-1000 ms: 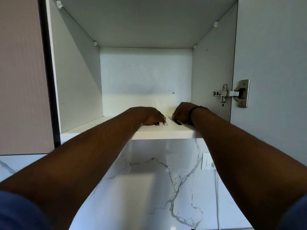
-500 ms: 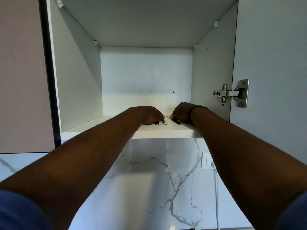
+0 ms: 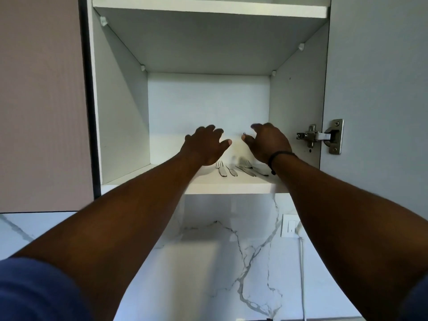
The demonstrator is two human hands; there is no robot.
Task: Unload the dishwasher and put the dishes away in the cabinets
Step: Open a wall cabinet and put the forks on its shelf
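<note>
Several pieces of silver cutlery lie on the bottom shelf (image 3: 143,183) of an open white wall cabinet: a fork (image 3: 221,169), another utensil (image 3: 232,170) beside it, and a small crossed bunch (image 3: 251,169) to the right. My left hand (image 3: 205,144) hovers just above and left of the fork, fingers spread, holding nothing. My right hand (image 3: 268,141), with a dark band at the wrist, hovers above the bunch, fingers apart and empty. Both forearms reach up into the cabinet.
The cabinet door (image 3: 379,89) stands open on the right with a metal hinge (image 3: 320,136). Another shelf (image 3: 208,9) sits higher up. A closed pinkish door (image 3: 41,100) is on the left. Below are a marble backsplash (image 3: 231,251), a wall socket (image 3: 288,228) and a white cable (image 3: 303,274).
Both hands have lifted off the shelf and opened, leaving the cutlery lying there. The view has tilted up, showing the upper shelf.
</note>
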